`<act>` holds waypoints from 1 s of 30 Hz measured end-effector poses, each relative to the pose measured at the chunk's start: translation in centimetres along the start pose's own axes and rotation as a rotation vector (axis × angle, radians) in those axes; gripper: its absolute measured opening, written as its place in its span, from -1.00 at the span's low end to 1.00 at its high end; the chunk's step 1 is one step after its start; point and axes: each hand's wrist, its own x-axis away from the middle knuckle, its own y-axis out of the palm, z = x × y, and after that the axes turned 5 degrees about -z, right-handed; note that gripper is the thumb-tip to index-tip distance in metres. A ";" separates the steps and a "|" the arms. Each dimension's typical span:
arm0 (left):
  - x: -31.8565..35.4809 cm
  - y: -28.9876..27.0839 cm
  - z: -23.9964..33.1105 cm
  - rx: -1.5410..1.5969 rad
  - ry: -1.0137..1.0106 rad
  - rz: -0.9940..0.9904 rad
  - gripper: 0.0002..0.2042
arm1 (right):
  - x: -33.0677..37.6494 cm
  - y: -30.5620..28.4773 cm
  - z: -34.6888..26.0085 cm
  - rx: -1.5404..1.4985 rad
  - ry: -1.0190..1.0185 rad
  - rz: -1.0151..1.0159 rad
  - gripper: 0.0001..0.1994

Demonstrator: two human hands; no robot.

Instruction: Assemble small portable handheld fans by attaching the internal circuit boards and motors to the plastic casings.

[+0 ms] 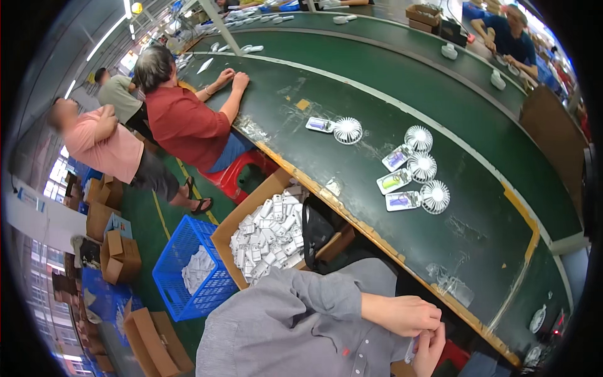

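Under the hands [407, 316], whitish half-hidden item [411, 350]

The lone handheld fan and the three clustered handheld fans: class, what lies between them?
In the head view, only a stretch of scuffed dark green tabletop separates the lone handheld fan from the three clustered handheld fans.

Four white handheld fans [422, 167] lie on the tabletop [358, 176], round ribbed heads [435, 197] to the right, handles [409, 200] showing purple [398, 201] or yellow-green inserts [391, 181]. One lies apart; three sit clustered. A small white part [411, 349], mostly hidden, shows beside the right hand [430, 352].
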 end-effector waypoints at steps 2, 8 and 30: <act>0.6 -0.3 -0.4 -0.024 0.007 -0.011 -0.91 | -0.8 -1.0 1.4 0.270 -0.049 -0.140 -0.84; 1.8 -2.6 -0.4 0.103 -0.020 -0.086 -0.90 | -1.0 -0.5 2.5 0.018 -0.045 -0.191 -0.76; 3.9 -4.3 2.6 0.391 -0.008 0.072 -0.93 | 1.8 2.6 -0.6 -0.158 0.077 -0.130 -0.67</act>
